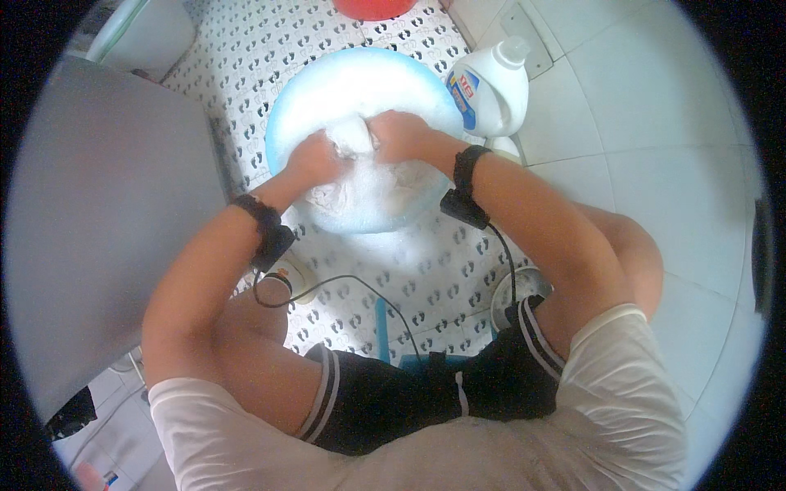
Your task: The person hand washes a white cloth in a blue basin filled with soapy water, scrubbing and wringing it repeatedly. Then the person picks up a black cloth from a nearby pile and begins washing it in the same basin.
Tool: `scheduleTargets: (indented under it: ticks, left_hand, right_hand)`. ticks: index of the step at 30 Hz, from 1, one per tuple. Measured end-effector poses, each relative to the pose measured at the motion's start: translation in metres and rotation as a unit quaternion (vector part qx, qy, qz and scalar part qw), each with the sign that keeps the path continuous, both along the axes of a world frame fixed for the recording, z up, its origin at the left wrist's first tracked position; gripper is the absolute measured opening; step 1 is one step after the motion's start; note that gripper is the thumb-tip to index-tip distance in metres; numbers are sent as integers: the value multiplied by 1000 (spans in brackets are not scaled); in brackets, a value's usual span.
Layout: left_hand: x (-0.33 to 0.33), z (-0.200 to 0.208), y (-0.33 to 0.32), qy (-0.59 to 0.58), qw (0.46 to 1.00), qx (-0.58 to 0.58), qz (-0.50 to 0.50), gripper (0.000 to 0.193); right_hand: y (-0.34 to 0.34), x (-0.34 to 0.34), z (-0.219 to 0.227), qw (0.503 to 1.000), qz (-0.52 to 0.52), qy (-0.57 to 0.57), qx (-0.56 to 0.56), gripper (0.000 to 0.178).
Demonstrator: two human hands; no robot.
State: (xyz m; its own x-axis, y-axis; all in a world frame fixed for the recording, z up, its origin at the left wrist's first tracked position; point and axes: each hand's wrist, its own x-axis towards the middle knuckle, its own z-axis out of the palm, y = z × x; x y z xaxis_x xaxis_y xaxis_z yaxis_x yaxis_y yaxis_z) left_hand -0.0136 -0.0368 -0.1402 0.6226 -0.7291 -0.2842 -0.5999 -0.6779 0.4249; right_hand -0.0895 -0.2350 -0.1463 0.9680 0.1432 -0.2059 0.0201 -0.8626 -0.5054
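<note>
A round light-blue basin (274,106) full of white suds (364,78) stands on the floor in front of me. Both hands are over its middle, gripping a white, foam-covered cloth (350,136). My left hand (318,160) is closed on the cloth's left side, and my right hand (396,136) is closed on its right side. A bunched part of the cloth rises between the two fists. More wet fabric (327,199) shows through the foam near the basin's front. Suds partly hide the fingertips.
A white detergent bottle (499,94) stands right of the basin by the tiled wall (655,106). Farther back are a red tub (374,6) and a whitish bucket (151,37). A grey panel (115,221) borders the left. Cables (352,278) hang from both wrist straps.
</note>
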Motion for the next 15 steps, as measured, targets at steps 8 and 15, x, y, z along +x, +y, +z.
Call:
scheduleTargets:
  ticks: [8, 15]
  left_hand:
    - [23, 17, 14, 37, 998, -43, -35, 80]
    - [31, 44, 22, 39, 999, 10, -16, 73]
  right_hand:
    - [-19, -6, 25, 1000, -12, 9, -17, 55]
    - [-29, -9, 49, 995, -30, -61, -71, 60]
